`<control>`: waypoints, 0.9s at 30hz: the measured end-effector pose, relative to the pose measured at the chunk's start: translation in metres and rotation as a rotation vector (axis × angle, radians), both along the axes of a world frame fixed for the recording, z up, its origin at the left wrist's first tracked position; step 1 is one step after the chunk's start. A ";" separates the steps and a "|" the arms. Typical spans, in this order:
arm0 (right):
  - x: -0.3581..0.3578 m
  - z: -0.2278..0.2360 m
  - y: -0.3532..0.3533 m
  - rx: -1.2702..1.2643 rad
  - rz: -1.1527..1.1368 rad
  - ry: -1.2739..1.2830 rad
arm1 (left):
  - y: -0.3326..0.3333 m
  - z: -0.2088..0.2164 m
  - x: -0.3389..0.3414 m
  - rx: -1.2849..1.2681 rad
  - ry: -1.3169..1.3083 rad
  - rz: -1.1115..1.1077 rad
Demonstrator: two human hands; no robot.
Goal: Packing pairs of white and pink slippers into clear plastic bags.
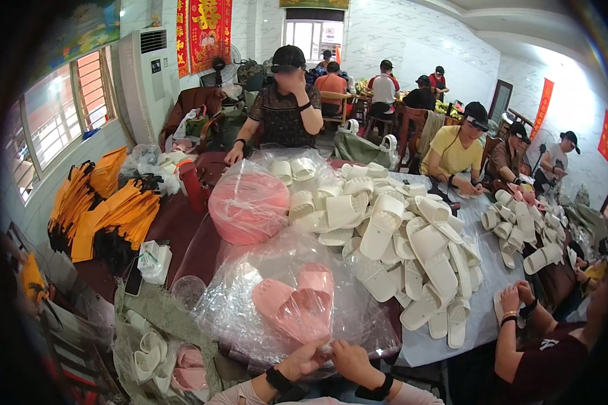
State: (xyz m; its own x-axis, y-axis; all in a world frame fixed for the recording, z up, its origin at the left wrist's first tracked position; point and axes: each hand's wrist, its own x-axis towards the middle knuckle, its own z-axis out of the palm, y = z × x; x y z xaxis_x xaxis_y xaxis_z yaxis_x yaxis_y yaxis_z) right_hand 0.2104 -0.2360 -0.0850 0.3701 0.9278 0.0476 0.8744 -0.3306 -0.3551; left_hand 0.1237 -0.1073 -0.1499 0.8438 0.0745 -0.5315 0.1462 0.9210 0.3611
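A pair of pink slippers [275, 301] lies on clear plastic in front of me, at the near side of the table. My left hand [304, 361] pinches the near edge of the clear plastic bag [231, 317] just below the slippers. Close beside it, my right hand [352, 362] has its fingers curled on the same edge; the fingertips partly hide what they grip. Behind the slippers sits a bulky round pink bundle [248, 202] wrapped in clear film. To the right rises a heap of off-white slippers [419, 250].
Orange bags with black edges [121, 216], a red bottle [193, 185], a tissue pack [154, 262] and a phone [134, 280] occupy the left. An open sack [132, 324] with slippers stands lower left. Co-workers sit across and at right, one reaching near the heap [517, 304].
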 end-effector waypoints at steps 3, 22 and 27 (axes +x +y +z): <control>0.010 -0.015 0.002 -0.004 0.004 0.156 | 0.003 -0.003 -0.003 -0.009 -0.011 -0.013; 0.018 -0.013 0.012 -0.116 -0.039 2.254 | 0.011 0.022 -0.003 -0.144 -0.107 -0.022; 0.045 0.012 -0.005 -0.211 0.023 1.603 | 0.017 0.035 -0.004 -0.049 -0.165 0.110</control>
State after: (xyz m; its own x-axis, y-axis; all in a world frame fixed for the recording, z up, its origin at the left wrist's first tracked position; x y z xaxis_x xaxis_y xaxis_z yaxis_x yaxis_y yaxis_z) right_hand 0.2553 -0.2411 -0.0727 -0.1020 0.8731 -0.4767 -0.3262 -0.4821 -0.8132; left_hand 0.1198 -0.0907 -0.1146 0.9079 0.1483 -0.3921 -0.0135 0.9452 0.3263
